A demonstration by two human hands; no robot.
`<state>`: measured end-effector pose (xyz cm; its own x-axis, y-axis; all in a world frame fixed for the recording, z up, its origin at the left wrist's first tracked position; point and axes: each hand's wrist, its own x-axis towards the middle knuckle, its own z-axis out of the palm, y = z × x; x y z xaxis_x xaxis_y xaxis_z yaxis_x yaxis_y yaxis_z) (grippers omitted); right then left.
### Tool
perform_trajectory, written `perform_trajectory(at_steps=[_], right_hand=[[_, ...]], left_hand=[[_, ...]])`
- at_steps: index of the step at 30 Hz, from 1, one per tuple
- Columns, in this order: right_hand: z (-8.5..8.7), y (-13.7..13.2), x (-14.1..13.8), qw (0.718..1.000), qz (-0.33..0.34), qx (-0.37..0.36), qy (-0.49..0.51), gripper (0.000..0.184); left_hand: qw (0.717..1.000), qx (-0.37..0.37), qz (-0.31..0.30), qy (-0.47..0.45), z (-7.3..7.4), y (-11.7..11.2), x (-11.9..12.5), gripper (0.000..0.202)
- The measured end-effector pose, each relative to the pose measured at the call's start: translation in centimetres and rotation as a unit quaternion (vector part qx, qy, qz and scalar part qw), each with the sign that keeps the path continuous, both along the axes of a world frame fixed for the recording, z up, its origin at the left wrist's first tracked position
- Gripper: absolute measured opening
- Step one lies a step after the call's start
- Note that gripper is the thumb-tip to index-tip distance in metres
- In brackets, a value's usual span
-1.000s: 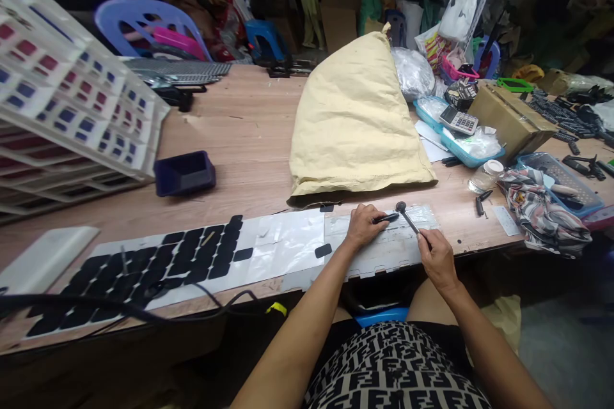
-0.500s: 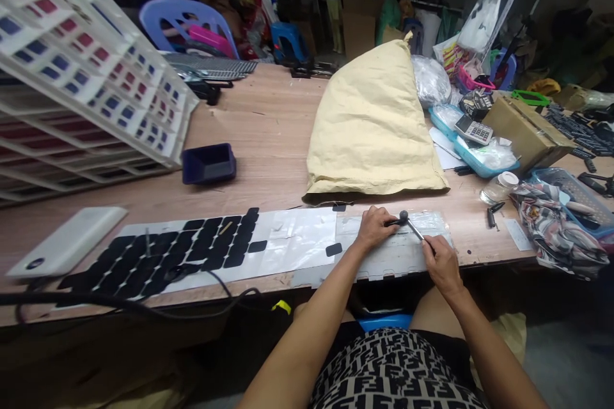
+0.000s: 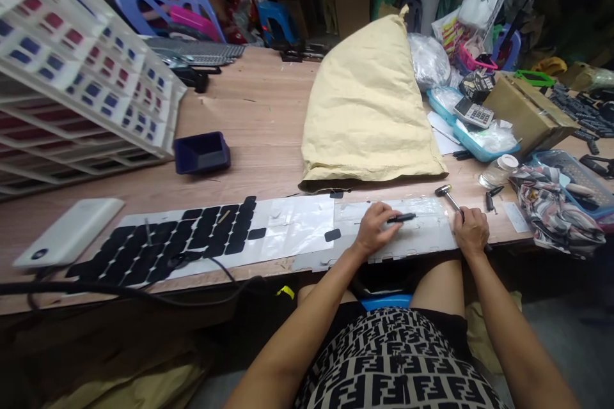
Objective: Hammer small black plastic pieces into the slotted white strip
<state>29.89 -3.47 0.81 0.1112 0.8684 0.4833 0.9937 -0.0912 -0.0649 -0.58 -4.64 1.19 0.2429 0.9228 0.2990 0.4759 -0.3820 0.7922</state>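
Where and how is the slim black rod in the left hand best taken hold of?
Pinch the slim black rod by its free end, probably from the right: it points that way, and the left hand covers its other end. Stay clear of the small metal-shafted hammer in the right hand.

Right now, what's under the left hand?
A pale board lies on the table and shows around the left hand, which holds a slim black piece. Whatever sits directly beneath the hand is covered, so I can't tell.
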Motion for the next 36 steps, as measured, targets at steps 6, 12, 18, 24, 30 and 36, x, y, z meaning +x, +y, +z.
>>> perform_trajectory(at_steps=[6,12,18,24,30,36], right_hand=[[0.0,0.1,-0.2,1.0,-0.009,-0.005,-0.004,0.023],[0.2,0.1,-0.2,1.0,-0.008,0.007,0.01,0.023],[0.0,0.2,-0.1,1.0,-0.004,0.01,0.014,0.023],[-0.2,0.3,0.0,1.0,0.0,0.023,-0.003,0.023],[0.0,0.1,-0.2,1.0,-0.002,0.016,0.0,0.024],[0.3,-0.1,-0.5,1.0,-0.006,0.011,-0.003,0.023]], left_hand=[[0.967,-0.133,-0.206,-0.065,-3.6,-11.1,1.0,0.036],[0.94,-0.323,-0.064,0.084,-7.7,-11.0,1.0,0.038],[0.933,-0.303,-0.175,0.08,-1.5,-7.9,-0.4,0.033],[0.96,-0.24,0.142,0.039,3.1,4.1,-4.6,0.025],[0.922,-0.167,0.321,0.14,3.3,13.2,-7.9,0.026],[0.93,-0.159,0.305,0.13,3.4,16.5,-6.6,0.031]])
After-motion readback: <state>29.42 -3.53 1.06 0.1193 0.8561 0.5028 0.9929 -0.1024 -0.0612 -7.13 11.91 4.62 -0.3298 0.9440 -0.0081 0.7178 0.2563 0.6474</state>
